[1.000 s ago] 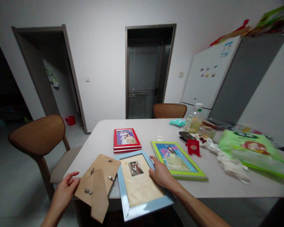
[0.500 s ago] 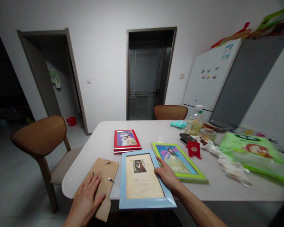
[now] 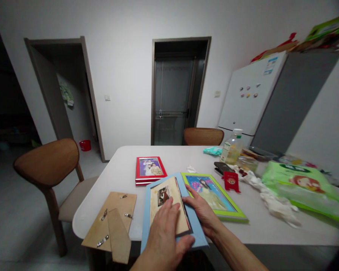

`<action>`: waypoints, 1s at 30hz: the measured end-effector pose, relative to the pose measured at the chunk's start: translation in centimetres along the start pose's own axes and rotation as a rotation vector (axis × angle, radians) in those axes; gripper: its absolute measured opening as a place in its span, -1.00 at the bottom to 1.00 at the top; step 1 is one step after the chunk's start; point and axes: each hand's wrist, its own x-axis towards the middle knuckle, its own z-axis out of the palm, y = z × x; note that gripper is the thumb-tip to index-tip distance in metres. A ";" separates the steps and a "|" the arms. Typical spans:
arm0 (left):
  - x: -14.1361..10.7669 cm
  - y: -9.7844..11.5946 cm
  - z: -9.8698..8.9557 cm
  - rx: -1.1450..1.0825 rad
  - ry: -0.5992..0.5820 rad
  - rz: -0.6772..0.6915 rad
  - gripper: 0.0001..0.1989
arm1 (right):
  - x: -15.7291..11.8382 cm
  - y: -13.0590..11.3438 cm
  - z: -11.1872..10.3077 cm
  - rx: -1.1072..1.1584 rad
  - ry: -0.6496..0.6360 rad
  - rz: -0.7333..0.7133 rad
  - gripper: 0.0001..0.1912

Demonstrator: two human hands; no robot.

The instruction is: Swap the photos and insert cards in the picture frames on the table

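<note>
A light blue picture frame is tilted at the table's front edge, with my right hand gripping its right side. Inside it lies a cream sheet with a small dark photo, sitting askew against the frame's opening. My left hand rests over that sheet, its fingers stretched out and holding nothing. To the left, a brown backing board with metal clips and a stand leg overhangs the table edge. A green picture frame lies just beyond my right hand. Stacked red picture frames lie behind the blue one.
On the right of the white table are a bottle, a black object, a small red item, crumpled tissue and a green package. Wooden chairs stand left and behind.
My left hand has left the backing board and moved right onto the cream sheet. The sheet has shifted askew, and the blue frame is more tilted in my right hand.
</note>
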 end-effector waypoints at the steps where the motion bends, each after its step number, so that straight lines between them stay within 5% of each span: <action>1: 0.4 0.6 0.6 -0.010 0.016 0.037 -0.35 | 0.0 -0.1 0.2 0.011 -0.014 0.000 -0.23; 4: 0.9 0.9 0.8 -0.010 0.073 0.155 -0.43 | 0.1 0.0 0.4 -0.010 -0.079 -0.022 -0.23; 7: 0.3 -0.5 -1.3 -0.025 0.221 0.166 -0.50 | 0.8 0.5 0.1 -0.159 -0.071 -0.058 -0.24; 12: -2.7 -6.0 -5.7 -0.001 0.525 -0.255 -0.64 | 2.7 2.0 -1.8 -0.595 0.065 -0.110 -0.31; 16: -5.8 -9.9 -6.2 0.028 0.453 -0.419 -0.64 | 3.8 3.3 -3.3 -1.061 0.127 -0.262 -0.40; 21: -7.4 -10.8 -5.5 0.114 0.304 -0.502 -0.64 | 4.1 4.0 -3.3 -1.386 0.092 -0.400 -0.49; 30: -7.5 -11.1 -3.8 0.309 0.233 -0.174 -0.61 | 3.4 4.2 -2.7 -1.619 0.048 -0.431 -0.66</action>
